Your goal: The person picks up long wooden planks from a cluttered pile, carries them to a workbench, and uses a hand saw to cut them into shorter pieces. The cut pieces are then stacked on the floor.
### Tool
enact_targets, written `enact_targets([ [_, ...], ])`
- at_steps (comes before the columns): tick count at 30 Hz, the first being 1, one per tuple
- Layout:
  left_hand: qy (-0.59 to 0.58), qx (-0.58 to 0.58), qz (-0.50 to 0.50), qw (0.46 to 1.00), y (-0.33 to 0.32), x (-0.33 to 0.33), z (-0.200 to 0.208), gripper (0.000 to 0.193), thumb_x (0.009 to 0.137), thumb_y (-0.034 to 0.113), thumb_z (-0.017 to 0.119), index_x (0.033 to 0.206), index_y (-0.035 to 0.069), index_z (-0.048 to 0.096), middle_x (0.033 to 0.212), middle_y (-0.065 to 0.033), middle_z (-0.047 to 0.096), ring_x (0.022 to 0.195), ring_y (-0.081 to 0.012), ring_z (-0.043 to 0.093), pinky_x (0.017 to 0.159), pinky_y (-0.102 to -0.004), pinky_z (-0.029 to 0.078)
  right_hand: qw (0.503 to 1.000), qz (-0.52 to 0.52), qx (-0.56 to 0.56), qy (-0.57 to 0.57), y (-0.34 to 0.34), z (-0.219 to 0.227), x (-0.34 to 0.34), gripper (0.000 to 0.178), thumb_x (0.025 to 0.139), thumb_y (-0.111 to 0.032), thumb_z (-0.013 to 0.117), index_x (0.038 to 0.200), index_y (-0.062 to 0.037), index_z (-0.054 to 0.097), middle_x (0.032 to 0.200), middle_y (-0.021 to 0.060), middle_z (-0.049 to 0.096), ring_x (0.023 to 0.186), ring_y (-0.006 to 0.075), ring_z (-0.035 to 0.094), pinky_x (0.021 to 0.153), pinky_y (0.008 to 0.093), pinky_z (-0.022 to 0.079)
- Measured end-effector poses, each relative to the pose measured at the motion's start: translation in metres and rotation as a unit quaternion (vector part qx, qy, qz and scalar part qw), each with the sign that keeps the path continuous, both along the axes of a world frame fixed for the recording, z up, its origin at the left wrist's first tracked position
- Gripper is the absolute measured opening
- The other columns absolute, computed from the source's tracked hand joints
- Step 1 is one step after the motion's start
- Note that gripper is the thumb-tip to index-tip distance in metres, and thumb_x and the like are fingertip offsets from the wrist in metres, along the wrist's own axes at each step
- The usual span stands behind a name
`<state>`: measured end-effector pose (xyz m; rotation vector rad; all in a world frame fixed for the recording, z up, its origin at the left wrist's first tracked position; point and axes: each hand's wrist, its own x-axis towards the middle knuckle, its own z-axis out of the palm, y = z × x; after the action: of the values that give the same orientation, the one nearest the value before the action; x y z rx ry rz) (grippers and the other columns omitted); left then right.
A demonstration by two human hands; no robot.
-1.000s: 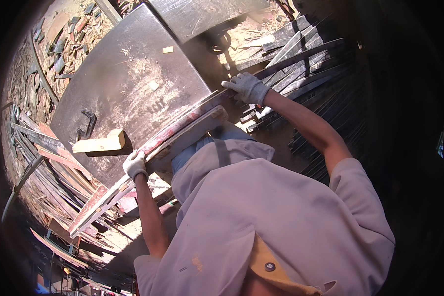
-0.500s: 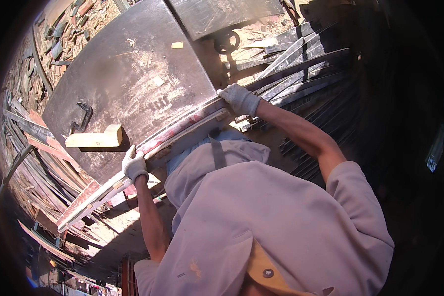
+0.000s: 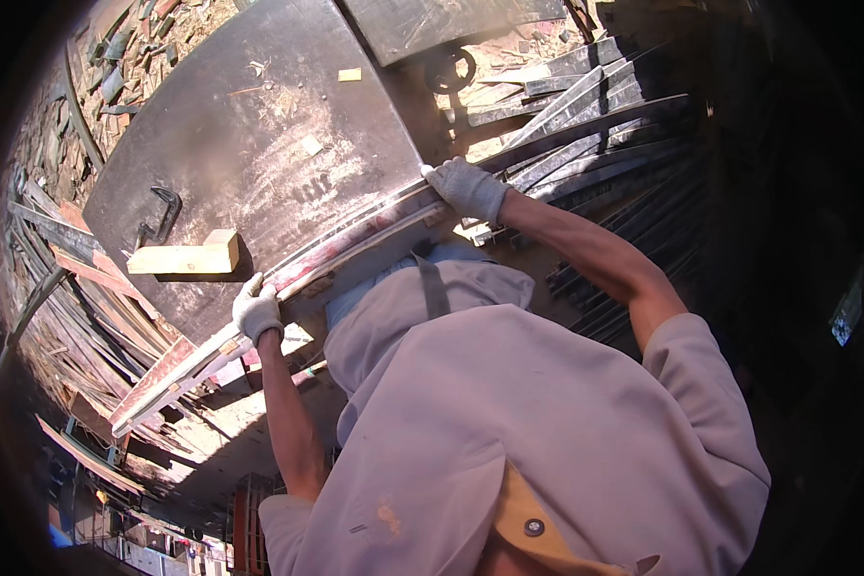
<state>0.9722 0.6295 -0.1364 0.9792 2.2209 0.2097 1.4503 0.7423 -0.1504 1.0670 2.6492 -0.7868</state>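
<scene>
A long, narrow wooden strip (image 3: 178, 382) lies along the near edge of a dark, smooth work table (image 3: 288, 115) and sticks out past it on the left. My left hand (image 3: 256, 309), in a pale knit glove, is closed over the strip near the table's near left part. At the table's near right corner, my right hand (image 3: 466, 189), gloved alike, has its fingers curled over the edge pieces. Its palm side is hidden. Between the hands runs a red-stained board edge (image 3: 331, 257), just in front of my body.
A pale wood block (image 3: 187, 257) and a black clamp (image 3: 163, 219) rest on the table's left side, with small wood chips farther back. Piled strips lie left of the table (image 3: 77, 317) and right of it (image 3: 586, 125). A second dark panel (image 3: 442, 27) stands beyond a gap.
The view has shifted slightly. Both hands stay at nearly the same places along the table edge, and the strip's left end sits a little higher in the picture.
</scene>
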Motion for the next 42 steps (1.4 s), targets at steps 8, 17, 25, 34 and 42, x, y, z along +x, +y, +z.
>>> enact_targets([
  [8,-0.011,0.007,0.004,1.0,-0.004,-0.003,-0.007,0.039,0.08,0.016,0.077,0.118,0.006,0.078,0.11,-0.0134,0.079,0.101,-0.0227,0.075,0.094,-0.0331,0.055,0.989,-0.089,0.028,0.118,-0.005,-0.003,0.04,0.065,0.086,-0.015,0.067,0.149,-0.0145,0.051,0.109,0.0085,0.065,0.098,0.0299,0.064,0.089,0.0445,0.049],
  [17,-0.016,0.004,0.008,1.0,-0.003,-0.002,-0.005,0.04,0.079,0.016,0.077,0.118,0.006,0.078,0.109,-0.0143,0.079,0.099,-0.0221,0.075,0.092,-0.0322,0.056,0.993,-0.064,0.037,0.092,-0.005,-0.005,0.009,0.041,0.085,-0.026,0.068,0.124,-0.0124,0.062,0.099,0.0093,0.065,0.093,0.0283,0.064,0.085,0.043,0.048],
  [25,0.013,-0.005,-0.007,1.0,0.008,0.016,0.02,0.033,0.085,0.015,0.075,0.117,0.005,0.078,0.111,-0.0133,0.079,0.105,-0.0217,0.075,0.096,-0.0311,0.055,0.989,-0.092,0.016,0.115,-0.013,0.006,0.004,0.049,0.085,-0.013,0.069,0.131,-0.0022,0.06,0.108,0.0156,0.069,0.101,0.0335,0.065,0.092,0.0453,0.049],
  [34,0.023,-0.003,-0.027,0.999,0.009,0.01,0.015,0.036,0.082,0.016,0.074,0.116,0.006,0.078,0.111,-0.0161,0.078,0.106,-0.0264,0.075,0.097,-0.0348,0.055,0.95,-0.261,-0.162,0.06,0.012,0.034,-0.016,0.033,0.088,-0.039,0.074,0.106,-0.012,0.074,0.101,0.0138,0.071,0.1,0.0348,0.069,0.089,0.0453,0.054],
  [42,0.027,0.121,-0.403,0.907,0.031,0.137,0.044,0.096,0.076,0.052,0.083,0.153,0.009,0.045,0.155,-0.0211,0.046,0.147,-0.043,0.037,0.123,-0.0541,0.027,0.968,-0.24,-0.075,0.01,0.006,0.028,-0.033,0.024,0.082,-0.028,0.073,0.097,-0.0098,0.069,0.096,0.0174,0.067,0.094,0.0385,0.067,0.081,0.0505,0.054],
])
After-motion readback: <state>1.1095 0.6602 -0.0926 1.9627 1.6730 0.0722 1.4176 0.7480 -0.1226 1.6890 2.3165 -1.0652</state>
